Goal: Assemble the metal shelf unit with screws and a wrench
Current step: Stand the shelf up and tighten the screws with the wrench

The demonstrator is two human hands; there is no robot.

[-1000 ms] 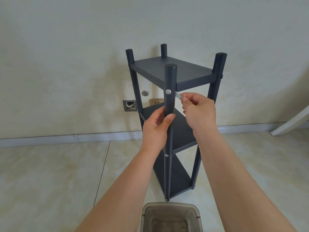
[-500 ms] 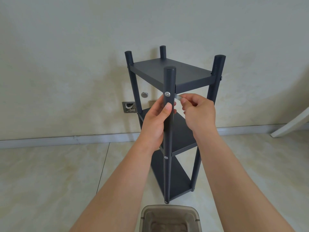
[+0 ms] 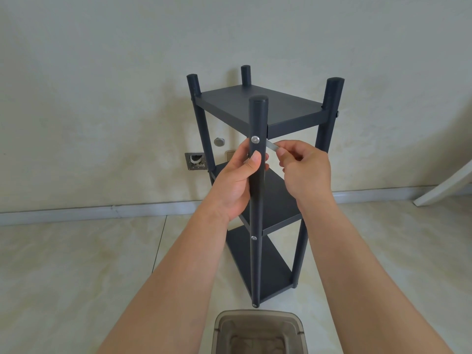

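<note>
Dark grey metal shelf unit (image 3: 258,159) stands upright on pale floor tiles (image 3: 76,264), close to the wall (image 3: 102,72), three shelves fixed between four round posts. Left hand (image 3: 236,180): grip closed around the near front post (image 3: 256,200), thumb across its front just under the silver screw (image 3: 255,140) at top-shelf level. Right hand (image 3: 304,169): fingertips pinching a small silver wrench (image 3: 272,146), its free end pointing at the post beside that screw; contact not discernible. Second screw (image 3: 253,237) sits lower on the same post, at middle-shelf level. Brown bin (image 3: 259,333) at the bottom edge, just in front of the unit. Open wall box (image 3: 195,160) behind.
</note>
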